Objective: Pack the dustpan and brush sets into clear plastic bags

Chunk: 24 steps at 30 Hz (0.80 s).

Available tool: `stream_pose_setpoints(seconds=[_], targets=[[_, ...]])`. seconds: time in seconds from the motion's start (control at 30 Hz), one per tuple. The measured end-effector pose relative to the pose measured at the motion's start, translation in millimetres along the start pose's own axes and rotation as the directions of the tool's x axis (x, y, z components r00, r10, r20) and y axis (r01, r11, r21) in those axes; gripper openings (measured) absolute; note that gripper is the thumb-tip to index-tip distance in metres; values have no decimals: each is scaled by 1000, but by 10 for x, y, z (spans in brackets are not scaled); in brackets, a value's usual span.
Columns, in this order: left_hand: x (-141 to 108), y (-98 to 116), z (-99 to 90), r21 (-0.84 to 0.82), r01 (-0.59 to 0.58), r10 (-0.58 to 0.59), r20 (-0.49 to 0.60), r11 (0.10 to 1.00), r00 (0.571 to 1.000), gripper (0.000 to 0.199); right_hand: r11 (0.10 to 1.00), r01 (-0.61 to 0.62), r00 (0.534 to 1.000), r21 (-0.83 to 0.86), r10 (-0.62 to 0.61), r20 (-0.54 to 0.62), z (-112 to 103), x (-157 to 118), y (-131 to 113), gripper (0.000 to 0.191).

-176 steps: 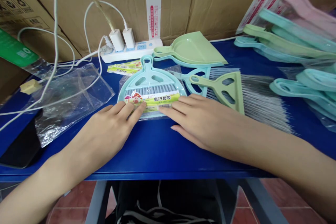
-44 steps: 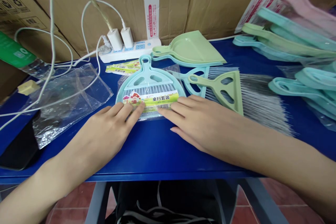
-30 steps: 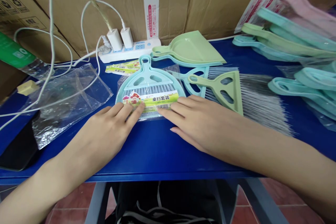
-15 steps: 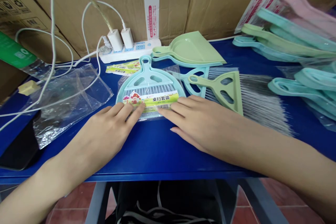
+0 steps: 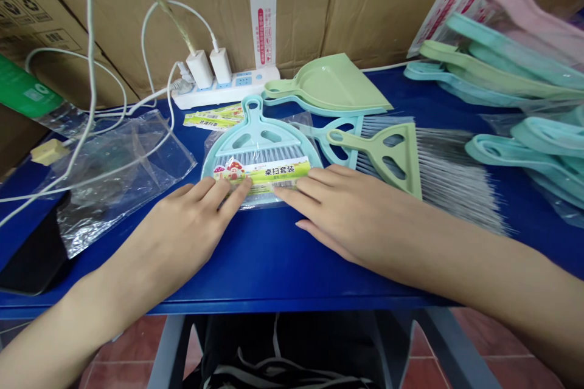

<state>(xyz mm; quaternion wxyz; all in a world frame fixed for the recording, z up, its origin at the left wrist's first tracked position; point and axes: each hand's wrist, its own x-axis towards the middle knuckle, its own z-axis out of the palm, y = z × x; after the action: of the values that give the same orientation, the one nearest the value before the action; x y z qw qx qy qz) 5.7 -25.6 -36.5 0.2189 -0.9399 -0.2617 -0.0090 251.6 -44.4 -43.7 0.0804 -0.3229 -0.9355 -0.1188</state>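
A light blue dustpan and brush set lies in a clear plastic bag in the middle of the table, handle pointing away from me. Across its front sits a printed label strip. My left hand rests with outstretched fingers on the label's left part. From the other side, my right hand lays its extended fingers over the label's right end. Neither hand grasps anything. Just right of the set lie a green brush and a blue brush, with a green dustpan on a blue one behind.
Bagged dustpan sets are piled at the right. Behind stand a white power strip with chargers and cardboard boxes. Left are an empty clear bag, trailing cables, a bottle and a black object. Spare labels lie near the strip.
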Motion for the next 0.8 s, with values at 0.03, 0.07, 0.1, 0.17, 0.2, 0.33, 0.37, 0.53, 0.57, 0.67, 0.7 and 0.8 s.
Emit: stream_pose_setpoints(seconds=[0.03,0.07,0.1,0.17,0.2,0.33,0.37,0.53,0.57,0.67,0.7,0.8], targets=[[-1,0,1,-3,2,-2,0,1000,1000,49,1000,0,1000,1,0,6,-1,2,0,35],[-3,-1,2,-11,5,-5,2,1000,1000,49,1000,0,1000,2,0,9,-2,3,0,35],[-6,-3,2,-21,9,-9,4,1000,1000,50,1000,-2,1000,2,2,11,-1,4,1,35],[-14,-10,2,-35,13,-13,12,999,1000,51,1000,-2,1000,2,2,8,3,5,3,36],[-16,-14,2,-36,11,-10,15,999,1000,51,1000,-1,1000,3,1,6,5,5,4,36],[-10,-19,0,-8,-6,6,11,1000,1000,50,1000,3,1000,9,-4,12,7,3,9,36],[-4,-18,-1,-1,-9,9,5,1000,1000,50,1000,1,1000,8,-1,13,7,1,10,36],[21,-5,-9,24,-21,21,-20,999,1000,48,1000,5,1000,4,-4,-14,12,-9,11,36],[22,-3,-10,27,-23,23,-22,999,999,48,1000,8,1000,5,-8,-22,13,-11,11,35],[18,1,-13,26,-16,17,-16,1000,1000,48,1000,12,1000,6,-12,-28,11,-15,7,34],[15,2,-13,25,-12,12,-11,1000,1000,48,1000,12,1000,5,-12,-25,10,-14,6,34],[8,1,-11,24,-5,5,-10,1000,1000,48,1000,9,1000,9,-9,-25,6,-11,6,34]])
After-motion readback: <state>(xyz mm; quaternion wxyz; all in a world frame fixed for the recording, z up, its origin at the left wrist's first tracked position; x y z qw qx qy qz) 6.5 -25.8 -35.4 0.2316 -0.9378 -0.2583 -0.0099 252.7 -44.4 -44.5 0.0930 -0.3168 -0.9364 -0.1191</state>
